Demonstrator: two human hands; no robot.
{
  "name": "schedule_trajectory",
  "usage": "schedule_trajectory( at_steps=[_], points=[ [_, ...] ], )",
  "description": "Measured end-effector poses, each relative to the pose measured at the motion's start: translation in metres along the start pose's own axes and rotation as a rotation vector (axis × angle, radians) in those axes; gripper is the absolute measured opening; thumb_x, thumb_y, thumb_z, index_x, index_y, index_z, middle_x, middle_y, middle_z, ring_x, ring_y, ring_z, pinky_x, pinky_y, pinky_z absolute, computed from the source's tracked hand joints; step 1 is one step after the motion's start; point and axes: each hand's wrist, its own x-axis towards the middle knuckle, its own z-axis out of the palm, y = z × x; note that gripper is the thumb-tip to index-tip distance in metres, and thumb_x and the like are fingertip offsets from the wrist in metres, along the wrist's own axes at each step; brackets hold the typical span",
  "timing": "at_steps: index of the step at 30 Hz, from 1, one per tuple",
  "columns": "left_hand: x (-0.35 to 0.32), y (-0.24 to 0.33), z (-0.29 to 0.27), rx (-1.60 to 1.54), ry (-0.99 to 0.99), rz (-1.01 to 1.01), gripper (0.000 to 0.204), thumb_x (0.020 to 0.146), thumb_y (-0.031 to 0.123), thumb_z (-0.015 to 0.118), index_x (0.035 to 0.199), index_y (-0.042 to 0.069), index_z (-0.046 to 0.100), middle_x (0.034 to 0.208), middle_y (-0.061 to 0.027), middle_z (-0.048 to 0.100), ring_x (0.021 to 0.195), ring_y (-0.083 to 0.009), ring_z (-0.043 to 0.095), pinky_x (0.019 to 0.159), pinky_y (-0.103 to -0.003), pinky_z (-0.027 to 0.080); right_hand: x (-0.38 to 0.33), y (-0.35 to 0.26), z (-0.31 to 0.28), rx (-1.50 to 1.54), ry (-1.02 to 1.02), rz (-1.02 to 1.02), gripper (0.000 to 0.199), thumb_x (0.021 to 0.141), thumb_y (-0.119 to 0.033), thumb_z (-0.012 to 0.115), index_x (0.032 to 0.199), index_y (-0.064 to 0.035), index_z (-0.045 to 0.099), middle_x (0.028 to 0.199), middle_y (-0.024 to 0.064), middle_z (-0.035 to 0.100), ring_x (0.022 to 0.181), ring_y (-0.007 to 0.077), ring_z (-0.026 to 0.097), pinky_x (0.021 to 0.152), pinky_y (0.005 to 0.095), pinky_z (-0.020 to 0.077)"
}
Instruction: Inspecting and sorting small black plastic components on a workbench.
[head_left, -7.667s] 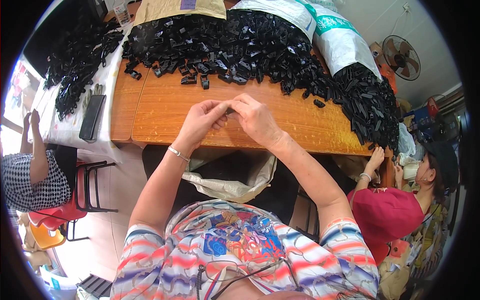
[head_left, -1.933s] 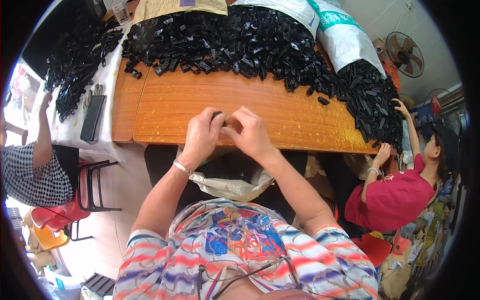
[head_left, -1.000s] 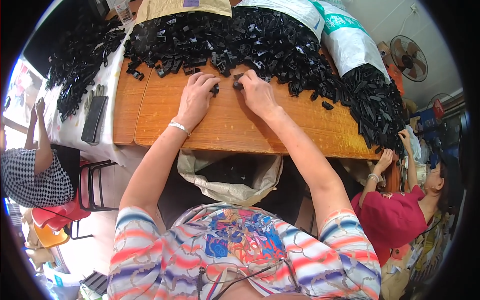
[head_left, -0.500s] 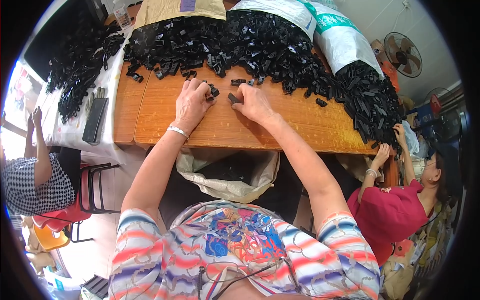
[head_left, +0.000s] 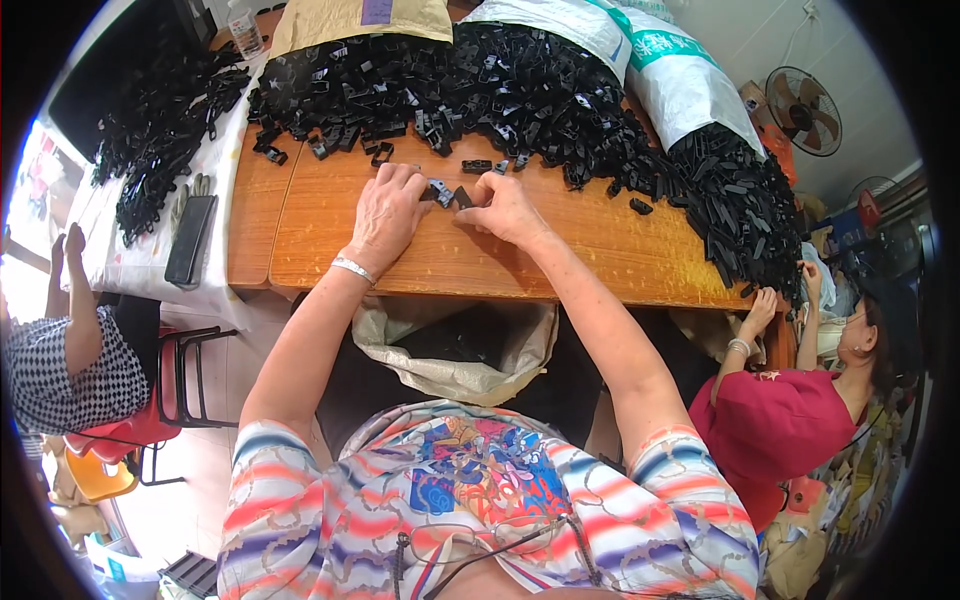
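Two small black plastic clips (head_left: 447,193), fetched from the black heap (head_left: 500,90) across the wooden desk (head_left: 600,250), were now pinched between left hand (head_left: 388,212) and right hand (head_left: 505,208), drawn together for joining.

My left hand (head_left: 388,212) and right hand (head_left: 503,208) rest on the wooden table (head_left: 600,255), fingertips pinching small black plastic pieces (head_left: 447,193) between them. A big heap of black parts (head_left: 500,90) lies at twelve o'clock, an open sack (head_left: 455,350) hangs below the table edge, and a dark phone (head_left: 190,240) sits at nine o'clock
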Motion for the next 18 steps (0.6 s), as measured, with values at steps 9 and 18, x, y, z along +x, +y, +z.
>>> schedule_trajectory(
  at_steps=[9, 18],
  points=[
    [-0.003, 0.008, -0.004, -0.134, -0.047, -0.019, 0.019, 0.084, 0.010, 0.065, 0.100, 0.004, 0.056, 0.105, -0.0132, 0.061, 0.101, -0.0330, 0.056, 0.084, -0.042, 0.046, 0.002, 0.001, 0.017, 0.140, 0.020, -0.141, 0.020, 0.083, -0.003, 0.072, 0.082, -0.0025, 0.052, 0.067, 0.0028, 0.059, 0.057, 0.0090, 0.057, 0.051, 0.0244, 0.0458],
    [-0.016, 0.014, -0.024, -0.307, -0.184, -0.128, 0.020, 0.082, 0.011, 0.069, 0.090, 0.004, 0.053, 0.085, -0.0145, 0.058, 0.081, -0.0355, 0.058, 0.068, -0.043, 0.048, -0.022, -0.026, 0.022, 0.310, 0.108, -0.175, 0.018, 0.084, -0.003, 0.071, 0.097, 0.0039, 0.061, 0.083, 0.0058, 0.064, 0.067, 0.0085, 0.057, 0.059, 0.0244, 0.0486]
  ],
)
